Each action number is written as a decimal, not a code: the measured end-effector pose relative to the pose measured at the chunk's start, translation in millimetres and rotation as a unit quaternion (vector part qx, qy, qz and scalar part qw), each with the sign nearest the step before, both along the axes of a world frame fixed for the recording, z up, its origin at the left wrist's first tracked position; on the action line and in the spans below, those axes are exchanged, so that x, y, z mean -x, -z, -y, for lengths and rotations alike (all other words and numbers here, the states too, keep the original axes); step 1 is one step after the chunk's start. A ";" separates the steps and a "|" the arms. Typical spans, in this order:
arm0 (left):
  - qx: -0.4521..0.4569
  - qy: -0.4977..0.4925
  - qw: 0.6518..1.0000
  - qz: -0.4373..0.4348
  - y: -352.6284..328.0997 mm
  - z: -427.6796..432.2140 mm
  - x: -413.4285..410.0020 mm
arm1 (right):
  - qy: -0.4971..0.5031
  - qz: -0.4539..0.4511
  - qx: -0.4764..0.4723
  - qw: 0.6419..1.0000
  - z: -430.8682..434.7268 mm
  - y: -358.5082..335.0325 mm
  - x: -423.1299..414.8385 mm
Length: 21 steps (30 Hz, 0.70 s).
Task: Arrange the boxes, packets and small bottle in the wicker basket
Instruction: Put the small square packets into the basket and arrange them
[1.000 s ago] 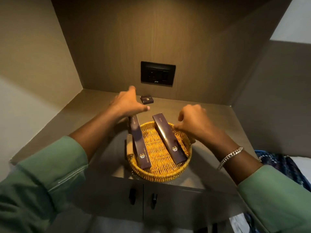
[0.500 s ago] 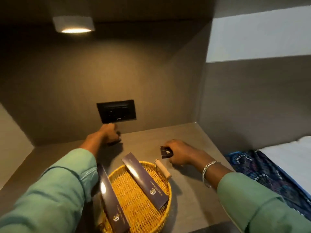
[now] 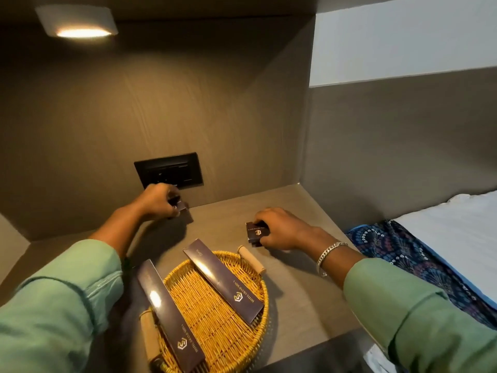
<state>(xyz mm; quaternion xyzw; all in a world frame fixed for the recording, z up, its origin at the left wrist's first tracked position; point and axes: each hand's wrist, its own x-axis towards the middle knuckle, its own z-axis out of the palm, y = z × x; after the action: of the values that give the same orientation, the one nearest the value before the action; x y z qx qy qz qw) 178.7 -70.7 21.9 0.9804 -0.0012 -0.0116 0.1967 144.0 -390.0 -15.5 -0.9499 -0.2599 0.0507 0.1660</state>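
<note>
A round wicker basket [image 3: 215, 327] with two wooden handles sits at the front of the shelf. Two long dark boxes lie across its rim: the left box [image 3: 168, 316] on the left side, the right box [image 3: 223, 281] slanting over the middle. My right hand [image 3: 282, 230] is closed on a small dark square box [image 3: 256, 232] with a gold logo, low over the shelf behind the basket's right side. My left hand [image 3: 158, 200] grips another small dark box [image 3: 185, 211] near the back wall, under the socket plate.
A black socket plate [image 3: 169, 170] is set in the back wall. The brown alcove walls close in at left, back and right. A lamp [image 3: 80, 25] glows above left. A bed with a white sheet [image 3: 451, 232] and patterned blue cloth [image 3: 408, 254] lies to the right.
My view has tilted up and right since a second ago. My left hand reached to the back wall and closed on a small box. My right hand took hold of the other small box.
</note>
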 end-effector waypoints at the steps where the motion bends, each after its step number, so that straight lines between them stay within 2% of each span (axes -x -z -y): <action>1: 0.001 0.021 1.000 0.020 -8.9 0.6 7.7 | 0.000 0.006 -0.008 1.000 1.9 -7.1 2.6; 5: -0.007 0.108 0.992 0.063 -37.3 3.7 49.4 | -0.030 0.045 -0.034 0.998 8.1 -40.1 16.1; 11: 0.032 0.213 0.976 0.021 -52.6 18.1 126.9 | -0.138 0.030 -0.081 0.987 -0.6 -74.3 67.4; 16: -0.058 0.280 0.958 0.001 -39.0 43.0 164.3 | -0.227 -0.013 -0.036 0.973 -13.1 -61.3 119.0; 21: -0.105 0.308 0.945 -0.024 -20.4 54.4 175.6 | -0.252 -0.046 0.005 0.966 -24.0 -38.6 136.3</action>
<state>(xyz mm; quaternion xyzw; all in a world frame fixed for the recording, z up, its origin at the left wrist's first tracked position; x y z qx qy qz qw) 3.1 -125.1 42.3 0.9466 -0.2975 -0.0951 0.0799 7.7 -366.1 23.1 -0.8510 -0.4830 0.1361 0.1550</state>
